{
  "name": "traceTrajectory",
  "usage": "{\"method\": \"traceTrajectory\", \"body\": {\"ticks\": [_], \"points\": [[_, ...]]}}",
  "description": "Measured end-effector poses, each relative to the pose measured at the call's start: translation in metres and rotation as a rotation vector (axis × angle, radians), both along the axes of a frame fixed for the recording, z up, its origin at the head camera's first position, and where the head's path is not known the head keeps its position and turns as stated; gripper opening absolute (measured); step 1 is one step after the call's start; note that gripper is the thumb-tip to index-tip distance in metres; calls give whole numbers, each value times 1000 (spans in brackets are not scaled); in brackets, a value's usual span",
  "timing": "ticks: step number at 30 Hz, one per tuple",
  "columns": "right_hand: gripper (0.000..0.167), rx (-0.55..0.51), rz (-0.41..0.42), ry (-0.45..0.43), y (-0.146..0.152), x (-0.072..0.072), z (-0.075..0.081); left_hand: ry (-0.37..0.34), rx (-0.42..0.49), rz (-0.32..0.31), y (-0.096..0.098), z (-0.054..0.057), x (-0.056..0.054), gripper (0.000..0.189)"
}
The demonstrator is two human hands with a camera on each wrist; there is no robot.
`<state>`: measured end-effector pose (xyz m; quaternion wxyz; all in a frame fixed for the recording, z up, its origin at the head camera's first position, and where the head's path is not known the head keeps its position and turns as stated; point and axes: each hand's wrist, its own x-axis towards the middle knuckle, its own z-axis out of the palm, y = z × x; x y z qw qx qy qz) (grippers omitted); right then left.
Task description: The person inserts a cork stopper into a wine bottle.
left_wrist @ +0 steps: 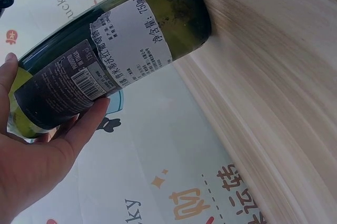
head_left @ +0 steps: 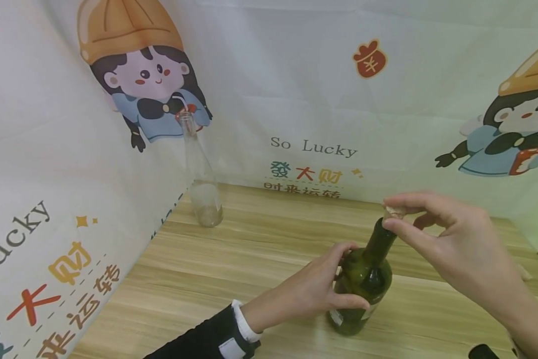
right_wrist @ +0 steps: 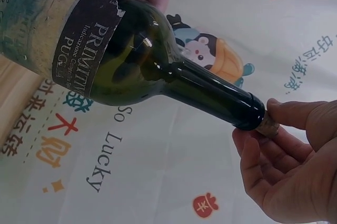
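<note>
A green glass wine bottle (head_left: 376,274) stands upright on the wooden table, with paper labels around its body (left_wrist: 131,34). My left hand (head_left: 313,291) grips it around the shoulder, thumb on the near side. At the bottle's mouth, my right hand (head_left: 457,242) pinches a cork (right_wrist: 269,125) between thumb and fingers. The cork's lower end sits at the rim of the neck, and its top shows between the fingertips in the head view. Some dark bits show through the glass near the bottle's base in the left wrist view.
A clear glass bottle (head_left: 206,199) stands at the back left of the wooden table (head_left: 251,239). Printed white cloth (head_left: 286,89) hangs behind and along the left side. A small pale object (head_left: 523,271) lies at the right, partly behind my right forearm.
</note>
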<state>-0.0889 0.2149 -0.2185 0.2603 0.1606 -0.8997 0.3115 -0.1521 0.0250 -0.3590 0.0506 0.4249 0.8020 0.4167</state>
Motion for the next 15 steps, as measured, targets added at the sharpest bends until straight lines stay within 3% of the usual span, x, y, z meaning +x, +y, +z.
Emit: {"method": "traceTrajectory", "body": {"ticks": [15], "points": [[28,8,-29,-15,-1,1,-4,-1,2,7,0,-1,0,82]]}}
